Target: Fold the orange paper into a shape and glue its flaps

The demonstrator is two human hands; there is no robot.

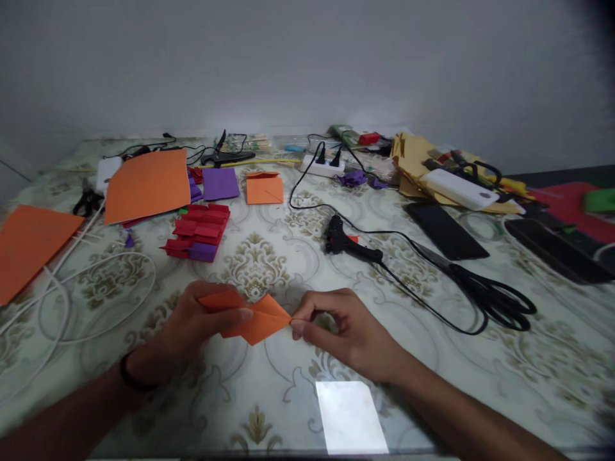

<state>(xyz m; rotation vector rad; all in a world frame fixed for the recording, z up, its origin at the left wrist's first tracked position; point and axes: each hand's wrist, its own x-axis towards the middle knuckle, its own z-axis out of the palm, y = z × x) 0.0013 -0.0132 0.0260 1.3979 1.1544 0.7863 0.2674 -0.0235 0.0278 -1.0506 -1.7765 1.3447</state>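
A folded orange paper (264, 320) is held just above the patterned tablecloth at the centre front. My left hand (206, 317) grips its left part, thumb on top and fingers behind. The thumb and fingertips of my right hand (331, 323) pinch the pointed right tip of the same paper. Behind my left hand lie pleated red paper pieces (202, 230) with a purple part. Farther back are a purple square (220, 184) and an orange folded square (264, 188).
A black glue gun (353, 243), black scissors (494, 298) and a phone (446, 230) lie to the right. Large orange sheets (148, 186) and a white cable (103, 256) are at left. A power strip (323, 166) stands behind. A white paper (350, 416) lies near the front edge.
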